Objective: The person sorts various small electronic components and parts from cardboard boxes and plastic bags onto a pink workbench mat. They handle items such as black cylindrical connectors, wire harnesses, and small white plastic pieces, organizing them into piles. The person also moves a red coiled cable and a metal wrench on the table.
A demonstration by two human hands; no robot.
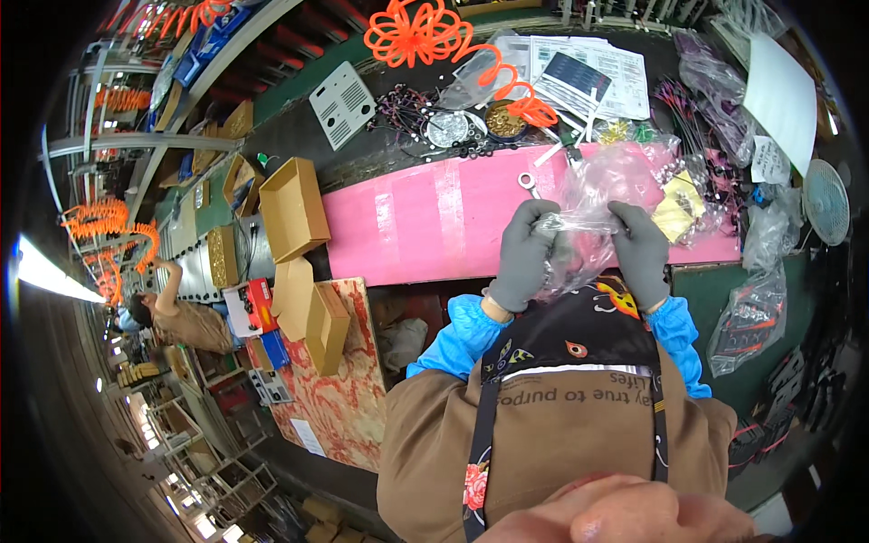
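Observation:
A transparent plastic bag point(597, 185) is stretched between my two grey-gloved hands at the near edge of the pink mat point(412, 213). My left hand point(523, 258) pinches the bag's crumpled edge, fingers curled in. On the other side, my right hand point(643, 253) grips it with thumb and fingers closed. The lower part of the bag hangs between the hands; what is inside, if anything, I cannot make out. A metal ring-ended tool point(528, 183) lies just beyond my left hand. Right of the bag is a yellow piece of paper point(677, 208) among small parts.
Behind the mat are a bowl of brass-coloured parts point(503, 119), bundled cables point(407, 113), papers point(625, 77) and an orange coiled hose point(416, 36). Open cardboard boxes point(294, 208) stand left. Bagged parts point(751, 317) and a fan point(826, 203) are right. Another person point(186, 317) works far left.

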